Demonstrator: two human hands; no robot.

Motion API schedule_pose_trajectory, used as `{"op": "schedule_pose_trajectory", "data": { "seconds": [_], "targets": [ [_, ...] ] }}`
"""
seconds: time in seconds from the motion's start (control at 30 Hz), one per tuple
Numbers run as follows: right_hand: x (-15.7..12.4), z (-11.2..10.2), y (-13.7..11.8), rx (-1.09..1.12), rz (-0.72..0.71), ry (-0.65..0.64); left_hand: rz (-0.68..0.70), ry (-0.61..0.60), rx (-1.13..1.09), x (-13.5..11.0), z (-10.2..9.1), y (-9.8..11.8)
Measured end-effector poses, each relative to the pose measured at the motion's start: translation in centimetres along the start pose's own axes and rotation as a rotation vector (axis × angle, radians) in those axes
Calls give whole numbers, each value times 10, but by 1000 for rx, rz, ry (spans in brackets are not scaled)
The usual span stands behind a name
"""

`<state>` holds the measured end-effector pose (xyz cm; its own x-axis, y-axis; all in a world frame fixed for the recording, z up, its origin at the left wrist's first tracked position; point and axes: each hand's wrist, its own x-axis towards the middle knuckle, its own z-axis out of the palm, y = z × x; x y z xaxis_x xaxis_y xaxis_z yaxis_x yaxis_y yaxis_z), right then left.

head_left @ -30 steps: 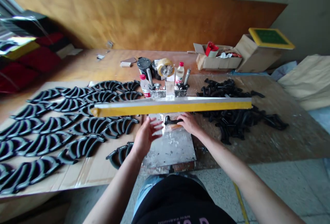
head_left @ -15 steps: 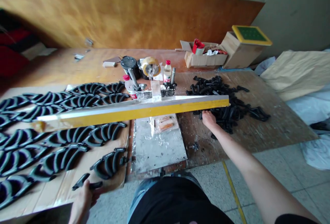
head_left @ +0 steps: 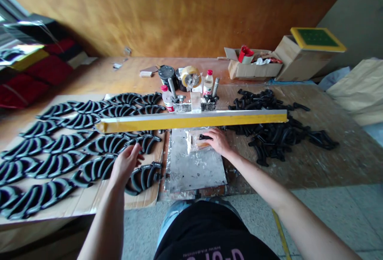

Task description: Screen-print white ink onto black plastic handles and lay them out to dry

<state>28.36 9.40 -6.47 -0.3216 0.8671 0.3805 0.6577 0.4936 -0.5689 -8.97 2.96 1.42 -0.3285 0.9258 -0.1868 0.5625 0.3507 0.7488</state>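
Black piece (head_left: 205, 136) now at far end of metal plate (head_left: 197, 168), pinched in loosely closed right hand (head_left: 220, 142), just fetched from pile (head_left: 278, 136) right of plate; left hand (head_left: 125, 164) open, empty, back over laid-out curved pieces (head_left: 143, 176) left of plate, previous one set down

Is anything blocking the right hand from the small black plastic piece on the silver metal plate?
Nothing visible. The right hand touches the small black plastic piece on the silver metal plate; the long yellow bar sits beyond them.
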Motion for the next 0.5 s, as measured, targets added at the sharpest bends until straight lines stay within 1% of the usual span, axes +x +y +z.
{"op": "schedule_pose_trajectory", "data": {
  "seconds": [0.07,0.13,0.2,0.23,0.27,0.33,0.4,0.5],
  "targets": [
    [3,19,-13,-18,-74,-30,92,90,-260,4,13,49],
    [1,31,-18,-54,-136,-68,203,149,-483,0,25,95],
    [-5,35,-18,-78,-198,-105,289,179,-682,-7,34,129],
    [-7,36,-18,-84,-221,-114,311,184,-755,-11,37,140],
    [-9,35,-18,-87,-238,-117,317,185,-804,-14,39,146],
    [-11,34,-18,-95,-257,-114,296,181,-834,-18,43,151],
    [-9,35,-18,-120,-253,-119,271,181,-814,-18,45,149],
    [-3,41,-20,-187,-184,-120,267,194,-748,-15,46,143]
  ]
}}
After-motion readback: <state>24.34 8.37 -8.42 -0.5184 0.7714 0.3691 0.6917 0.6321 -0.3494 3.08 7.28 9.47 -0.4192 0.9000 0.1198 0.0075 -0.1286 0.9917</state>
